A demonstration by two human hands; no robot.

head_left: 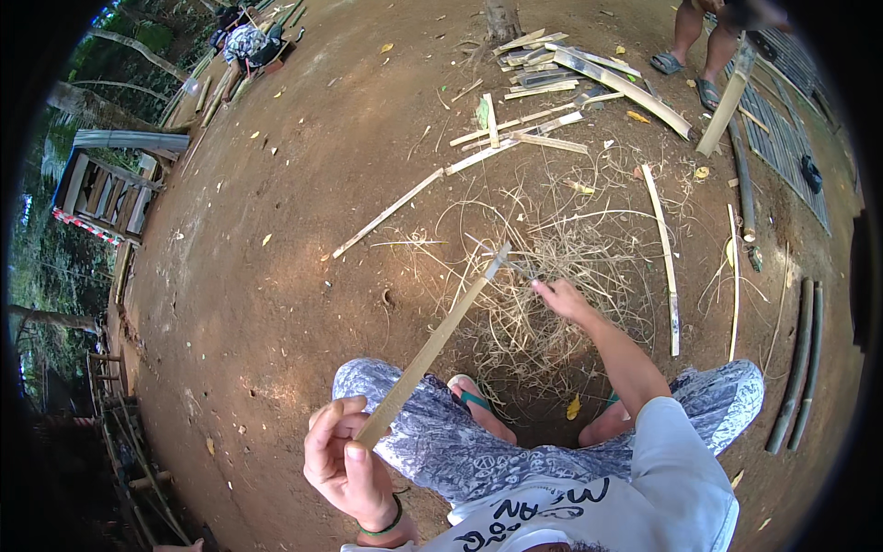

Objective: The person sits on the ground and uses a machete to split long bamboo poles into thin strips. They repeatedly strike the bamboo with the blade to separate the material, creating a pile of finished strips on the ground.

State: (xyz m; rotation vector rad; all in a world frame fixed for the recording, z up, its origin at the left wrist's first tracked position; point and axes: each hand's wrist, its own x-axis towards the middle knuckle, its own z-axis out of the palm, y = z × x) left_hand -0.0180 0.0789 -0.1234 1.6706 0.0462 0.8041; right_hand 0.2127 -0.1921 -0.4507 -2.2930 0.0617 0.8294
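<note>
Head view: bare earth ground (294, 184), with curled pale shavings (561, 336) heaped on it. Bamboo strip (428, 351), one, slanting above patterned trousers (515, 471); near end pinched in the left hand's (345, 460) fingers, far end crossing a knife (521, 270), contact unclear. Right hand (564, 299): fingers closed around the knife's handle.

Open ground (258, 294) gives a wide passage across the left of the frame. The held bamboo strip (434, 346) bars the centre diagonally; to its right lies the shavings heap (552, 331). Split bamboo (625, 87) obstructs the upper right, dark poles (793, 368) the lower right.
</note>
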